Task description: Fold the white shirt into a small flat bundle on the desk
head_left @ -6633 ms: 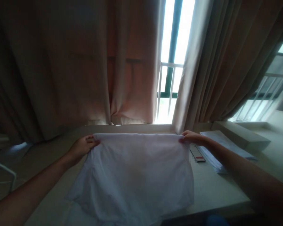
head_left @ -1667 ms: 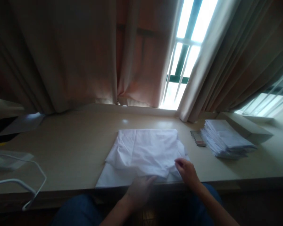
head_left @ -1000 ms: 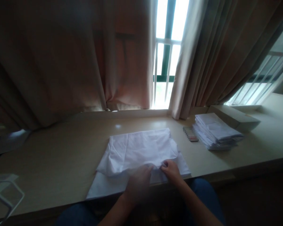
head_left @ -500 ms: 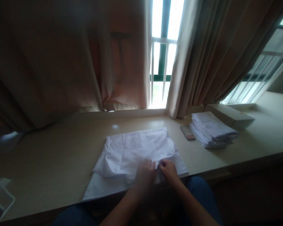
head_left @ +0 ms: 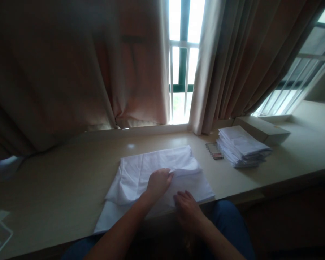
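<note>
Cloth (head_left: 139,169) is partly folded, its near part lies flat.
Left hand (head_left: 159,180) pinches it; right hand (head_left: 189,209) curls loosely, grip I cannot tell; folded pile (head_left: 242,142) is far right.

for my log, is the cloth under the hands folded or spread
Partly folded: the cloth shows overlapping layers, left hand gripping the upper.

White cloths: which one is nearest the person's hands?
The spread-out cloth, at the left hand; the others lie folded in the stack by the box.
</note>
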Demonstrator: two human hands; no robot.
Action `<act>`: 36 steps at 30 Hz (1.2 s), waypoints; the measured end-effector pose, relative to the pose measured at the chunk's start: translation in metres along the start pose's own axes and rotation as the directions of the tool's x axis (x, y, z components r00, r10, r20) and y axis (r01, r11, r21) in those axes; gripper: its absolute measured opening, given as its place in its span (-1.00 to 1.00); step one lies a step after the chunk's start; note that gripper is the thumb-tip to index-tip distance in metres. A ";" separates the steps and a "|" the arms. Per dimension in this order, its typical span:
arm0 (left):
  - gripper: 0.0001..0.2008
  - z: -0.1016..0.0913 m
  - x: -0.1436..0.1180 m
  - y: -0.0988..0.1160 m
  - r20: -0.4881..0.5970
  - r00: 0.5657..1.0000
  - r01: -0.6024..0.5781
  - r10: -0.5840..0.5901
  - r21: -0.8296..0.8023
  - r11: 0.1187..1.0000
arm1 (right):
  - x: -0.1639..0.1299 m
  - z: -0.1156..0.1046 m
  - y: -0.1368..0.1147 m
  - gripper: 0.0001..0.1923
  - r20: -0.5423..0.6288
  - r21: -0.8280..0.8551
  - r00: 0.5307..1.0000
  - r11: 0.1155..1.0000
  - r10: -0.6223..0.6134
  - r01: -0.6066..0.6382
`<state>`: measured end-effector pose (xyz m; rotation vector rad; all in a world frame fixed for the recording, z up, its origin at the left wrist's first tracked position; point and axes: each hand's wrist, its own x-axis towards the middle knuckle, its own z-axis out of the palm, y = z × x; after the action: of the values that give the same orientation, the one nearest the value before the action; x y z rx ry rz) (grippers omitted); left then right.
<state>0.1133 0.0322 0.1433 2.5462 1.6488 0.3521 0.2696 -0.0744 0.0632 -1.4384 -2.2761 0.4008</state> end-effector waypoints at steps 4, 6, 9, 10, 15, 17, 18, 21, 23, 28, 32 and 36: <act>-0.63 -0.004 -0.002 0.004 0.017 1.000 -0.009 0.009 -0.013 1.000 | 0.004 -0.004 -0.007 -0.27 0.097 0.018 0.995 0.999 -0.033 0.032; -0.65 -0.004 -0.005 0.005 0.029 0.999 -0.014 0.015 -0.017 1.000 | 0.005 -0.001 -0.010 -0.28 0.168 0.042 0.981 0.995 -0.092 0.086; -0.66 -0.003 -0.008 0.007 0.036 0.999 -0.026 0.027 -0.026 0.999 | 0.006 0.009 -0.013 -0.37 0.176 0.072 0.978 0.992 -0.111 0.100; -0.66 -0.004 -0.008 0.007 0.036 0.999 -0.030 0.031 -0.030 0.999 | 0.006 0.011 -0.014 -0.38 0.152 0.072 0.984 0.994 -0.098 0.088; -0.64 -0.010 -0.001 0.001 0.019 0.999 -0.038 0.039 -0.053 0.998 | 0.024 0.017 -0.017 -0.61 -0.020 0.050 0.998 0.997 0.060 -0.059; -0.63 -0.015 0.004 -0.002 0.011 0.999 -0.042 0.043 -0.061 0.997 | 0.039 0.019 -0.016 -0.63 -0.044 0.023 0.993 0.994 0.108 -0.107; -0.62 -0.018 0.006 -0.002 0.010 0.999 -0.045 0.046 -0.064 0.997 | 0.047 0.021 -0.015 -0.64 -0.039 0.005 0.993 0.994 0.112 -0.111; -0.64 -0.022 0.006 0.000 0.019 0.998 -0.058 0.060 -0.071 0.996 | 0.063 0.032 -0.018 -0.53 0.010 -0.035 0.999 0.998 0.053 -0.053; -0.68 -0.019 -0.002 0.005 0.034 0.997 -0.069 0.071 -0.077 0.995 | 0.060 0.038 -0.025 -0.45 0.025 -0.048 1.000 0.999 -0.011 0.012; -0.81 0.007 -0.044 0.018 0.084 0.985 -0.141 0.151 -0.122 0.982 | -0.010 0.036 -0.048 -0.68 -0.070 -0.039 0.990 0.992 -0.121 0.118; -0.66 0.033 -0.089 0.016 -0.042 0.981 -0.191 0.187 -0.159 0.969 | -0.072 0.007 -0.043 -0.73 -0.175 0.025 0.984 0.999 -0.030 0.034; -0.78 0.055 -0.141 -0.012 -0.202 0.979 -0.035 -0.009 -0.213 0.976 | -0.086 -0.020 -0.008 -0.74 -0.340 0.030 0.924 0.984 0.177 -0.177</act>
<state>0.0602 -0.0884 0.0668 2.4283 1.5564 0.7693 0.3060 -0.1546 0.0679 -1.5820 -1.8796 0.1831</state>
